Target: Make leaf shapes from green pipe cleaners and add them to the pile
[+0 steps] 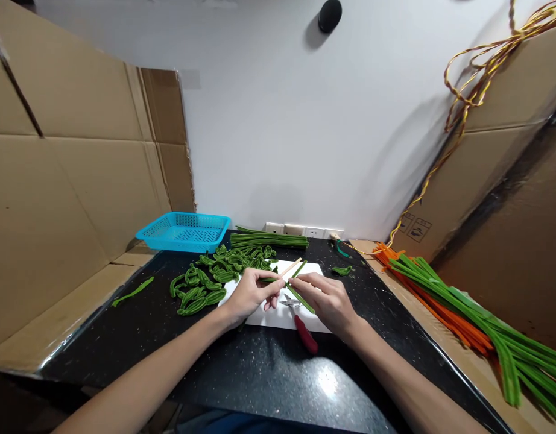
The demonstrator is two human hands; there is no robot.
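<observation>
Left hand (255,292) is pinching narrow, thumb and fingertips closing on a pale thin stick (292,267) that is pointing up and right, centre of the frame. Right hand (327,298), just right of it, is also bunching its fingers narrow, holding a fuzzy green stem (301,300); green lengths are slanting above and below the fingertips near the stick. Exact contact between the fingertips is staying too small to tell.

Under both hands a white sheet (269,318) is lying on the black speckled bench (233,374). Red-handled pliers (306,334) are resting between the wrists, metal jaws on the sheet, handle reaching past its lower edge onto the bench.

Left of centre, a pile of looped green pieces (214,271) is spreading, partly overlapping the sheet. Behind it, a bundle of straight green stems (269,241) is lying near the wall sockets (300,230). A blue basket (178,243) is sitting at the bench's far left corner. A loose green strip (132,292) is lying left; a small green loop (342,270) right of the sheet. Lower right, long green strips (486,319) are overlying orange strips (454,324) on cardboard.
</observation>
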